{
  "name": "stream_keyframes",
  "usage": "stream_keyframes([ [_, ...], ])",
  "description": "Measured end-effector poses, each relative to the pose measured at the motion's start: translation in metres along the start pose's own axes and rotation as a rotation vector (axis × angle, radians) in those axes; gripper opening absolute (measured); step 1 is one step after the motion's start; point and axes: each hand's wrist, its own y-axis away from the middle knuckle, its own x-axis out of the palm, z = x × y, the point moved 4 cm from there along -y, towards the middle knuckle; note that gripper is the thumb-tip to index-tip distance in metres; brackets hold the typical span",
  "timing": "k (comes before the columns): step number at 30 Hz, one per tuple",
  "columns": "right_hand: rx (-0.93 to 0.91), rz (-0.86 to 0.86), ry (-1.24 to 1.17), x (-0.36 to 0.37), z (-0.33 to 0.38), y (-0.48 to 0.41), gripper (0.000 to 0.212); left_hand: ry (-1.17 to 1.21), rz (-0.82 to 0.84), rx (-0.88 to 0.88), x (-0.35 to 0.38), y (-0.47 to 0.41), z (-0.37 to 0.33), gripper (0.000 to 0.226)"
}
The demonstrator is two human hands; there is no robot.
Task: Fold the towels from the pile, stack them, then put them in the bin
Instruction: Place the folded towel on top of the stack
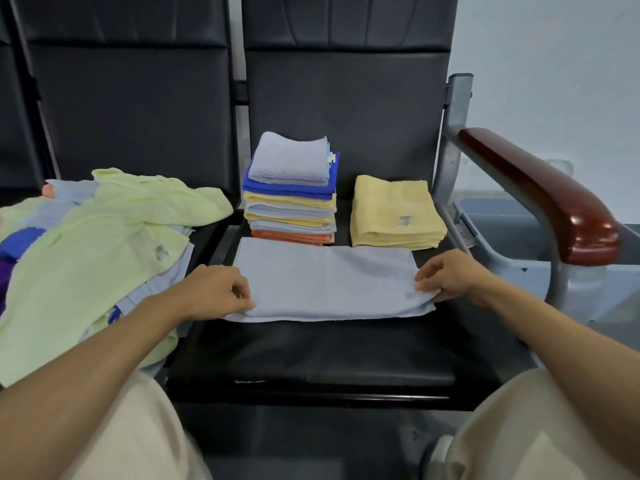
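A light blue towel [329,282] lies flat, folded into a long strip, on the black seat [311,358]. My left hand [214,292] pinches its left near corner. At the strip's right end my right hand [446,275] pinches the edge. Behind the strip stands a tall stack of folded towels [291,192] in orange, yellow, pale blue and dark blue. A folded yellow towel [394,213] lies to the right of that stack. The unfolded pile [86,244], mostly pale green, covers the seat on the left. The grey bin [502,230] sits to the right, beyond the armrest.
A red-brown armrest [540,192] on a grey metal frame [453,140] stands between the seat and the bin. Black seat backs [346,109] rise behind the towels. My knees in beige trousers [131,431] are at the bottom corners.
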Motion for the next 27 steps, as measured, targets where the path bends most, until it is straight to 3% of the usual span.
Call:
stream_keyframes([
  [3,0.02,-0.059,0.087,0.004,0.0,-0.005,0.01,0.091,-0.071,-0.076,0.001,-0.01,0.004,0.026],
  [5,0.044,-0.097,0.256,0.004,0.002,-0.007,0.02,0.149,-0.133,-0.175,0.0,-0.014,0.01,0.017],
  [6,0.065,-0.097,0.34,0.005,0.003,-0.008,0.028,0.176,-0.129,-0.251,0.001,-0.015,0.012,0.023],
  [10,0.169,-0.021,0.486,0.011,0.005,-0.003,0.039,0.209,0.055,-0.459,0.009,-0.014,0.012,0.064],
  [15,0.208,0.052,0.55,0.017,0.01,0.003,0.04,0.307,0.089,-0.494,0.006,-0.013,0.005,0.049],
  [18,0.205,0.122,0.264,0.015,0.019,0.006,0.028,0.656,-0.036,-0.462,-0.002,-0.011,0.003,0.022],
  [22,0.212,0.202,-0.635,-0.002,0.043,0.016,0.019,1.291,-0.138,-0.374,-0.035,-0.003,-0.009,0.006],
  [27,0.099,0.078,-0.782,-0.02,0.064,0.01,0.023,1.381,-0.269,-0.3,-0.098,-0.003,-0.02,0.008],
])
